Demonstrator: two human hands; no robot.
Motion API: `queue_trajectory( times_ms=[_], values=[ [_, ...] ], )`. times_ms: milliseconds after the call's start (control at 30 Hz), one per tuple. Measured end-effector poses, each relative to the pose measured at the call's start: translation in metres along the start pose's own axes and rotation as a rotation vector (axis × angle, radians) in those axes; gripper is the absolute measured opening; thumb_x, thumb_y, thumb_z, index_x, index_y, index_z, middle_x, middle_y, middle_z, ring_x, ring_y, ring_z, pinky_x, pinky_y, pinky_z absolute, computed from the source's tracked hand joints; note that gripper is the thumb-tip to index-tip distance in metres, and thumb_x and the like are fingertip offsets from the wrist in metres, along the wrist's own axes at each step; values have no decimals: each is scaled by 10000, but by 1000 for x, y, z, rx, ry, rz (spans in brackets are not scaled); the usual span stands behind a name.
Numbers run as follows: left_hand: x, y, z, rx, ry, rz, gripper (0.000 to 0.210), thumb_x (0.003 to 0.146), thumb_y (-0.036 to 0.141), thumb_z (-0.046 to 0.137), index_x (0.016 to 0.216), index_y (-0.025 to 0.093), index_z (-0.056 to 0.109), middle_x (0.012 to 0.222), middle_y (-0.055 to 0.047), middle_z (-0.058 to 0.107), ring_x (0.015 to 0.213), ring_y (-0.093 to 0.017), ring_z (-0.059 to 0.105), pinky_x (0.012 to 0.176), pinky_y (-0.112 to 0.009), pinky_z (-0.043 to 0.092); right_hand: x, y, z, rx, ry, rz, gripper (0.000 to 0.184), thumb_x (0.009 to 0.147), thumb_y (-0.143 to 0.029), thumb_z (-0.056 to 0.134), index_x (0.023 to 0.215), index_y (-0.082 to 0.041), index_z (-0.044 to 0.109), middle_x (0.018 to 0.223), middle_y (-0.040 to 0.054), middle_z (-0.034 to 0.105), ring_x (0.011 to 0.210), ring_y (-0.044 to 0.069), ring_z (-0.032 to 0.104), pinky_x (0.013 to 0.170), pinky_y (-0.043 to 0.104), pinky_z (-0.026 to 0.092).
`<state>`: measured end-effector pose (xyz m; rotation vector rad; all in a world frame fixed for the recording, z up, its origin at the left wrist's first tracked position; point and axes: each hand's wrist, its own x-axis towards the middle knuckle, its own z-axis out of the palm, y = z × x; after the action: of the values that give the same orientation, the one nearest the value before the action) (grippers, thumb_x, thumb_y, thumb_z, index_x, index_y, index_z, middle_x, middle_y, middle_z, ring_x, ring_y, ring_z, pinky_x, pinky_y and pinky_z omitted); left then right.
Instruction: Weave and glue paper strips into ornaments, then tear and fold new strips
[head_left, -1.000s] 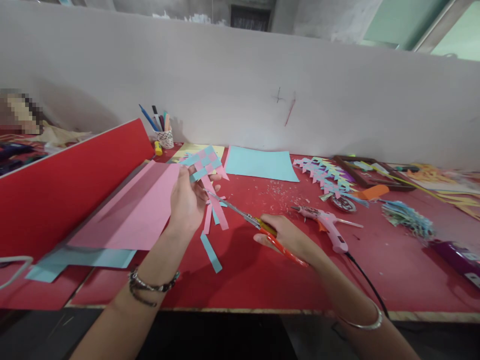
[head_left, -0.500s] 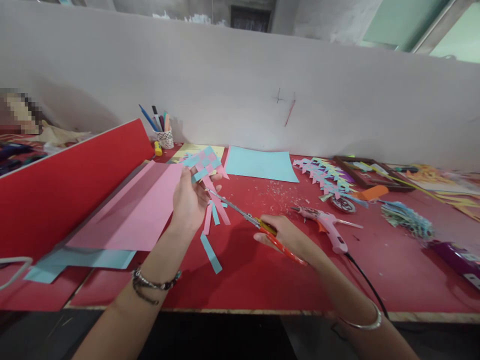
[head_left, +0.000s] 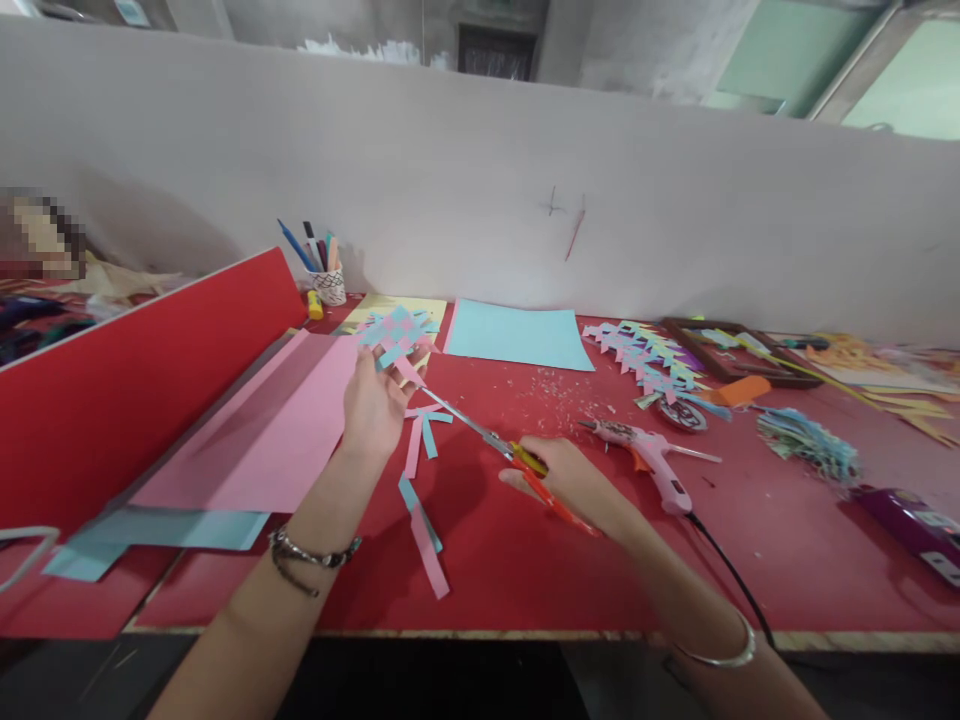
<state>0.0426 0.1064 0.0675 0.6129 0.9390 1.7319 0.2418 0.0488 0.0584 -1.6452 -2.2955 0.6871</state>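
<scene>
My left hand [head_left: 377, 400] is closed on a woven piece of pink and blue paper strips [head_left: 397, 328], held above the red tabletop. Strip ends stick out around its checkered middle. Gripped in my right hand [head_left: 566, 470] is a pair of scissors [head_left: 525, 467] with orange and yellow handles. Their blade tips lie at a pink strip end hanging below the weave. Beneath, cut pink and blue strips [head_left: 429, 540] rest on the table, one pink strip across a blue one.
Pink sheets [head_left: 262, 430] lie at left beside a red board [head_left: 150, 400]. A blue sheet [head_left: 521, 335] lies by the white partition. To the right are a pink glue gun [head_left: 649, 455] with a cord, folded paper chains [head_left: 645, 355] and a wooden frame [head_left: 780, 365]. A pen cup [head_left: 328, 285] stands at the back.
A pink strip has come off the weave and now lies on the table over the blue one. The weave has tilted flatter and dropped slightly in view; the scissors stay at its lower edge.
</scene>
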Motion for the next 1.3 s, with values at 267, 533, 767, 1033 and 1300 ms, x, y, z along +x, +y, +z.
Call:
queue_trajectory(
  times_ms=[267, 533, 767, 1033, 1300],
  values=[
    [3, 12, -4, -122, 78, 7, 294, 882, 347, 282, 802, 243, 545, 967, -18, 650, 922, -117, 612, 770, -253, 499, 2, -6, 0, -217, 117, 201, 308, 768, -489, 474, 723, -185, 476, 764, 86, 614, 690, 208, 567, 536, 251, 279],
    [-19, 16, -19, -70, -44, 47, 296, 875, 377, 308, 717, 259, 529, 946, 12, 654, 978, -110, 571, 786, -231, 478, 5, -15, 4, -402, 91, 255, 334, 824, -418, 402, 955, -161, 571, 888, 146, 657, 827, 268, 618, 605, 299, 376],
    [-40, 5, -26, -46, -134, -1, 346, 836, 511, 338, 772, 241, 546, 998, -17, 631, 1029, -164, 543, 819, -283, 465, -1, -28, 7, -634, 70, 425, 353, 845, -357, 382, 859, -119, 642, 825, 172, 663, 792, 267, 635, 598, 310, 422],
    [-76, -7, -35, 134, -158, -154, 344, 744, 512, 509, 744, 190, 628, 835, -66, 674, 919, -227, 593, 792, -318, 466, -8, -46, -14, -189, 126, 101, 331, 864, -351, 369, 1069, -154, 538, 800, 73, 649, 734, 191, 608, 623, 277, 411],
    [-113, -6, -47, 562, -420, 145, 533, 788, 605, 327, 563, 177, 553, 563, -5, 494, 497, -116, 442, 501, -244, 405, -22, -60, 8, 542, 40, -245, 96, 798, -242, 475, 813, -177, 544, 650, -27, 573, 580, 87, 521, 574, 198, 402]
  ],
)
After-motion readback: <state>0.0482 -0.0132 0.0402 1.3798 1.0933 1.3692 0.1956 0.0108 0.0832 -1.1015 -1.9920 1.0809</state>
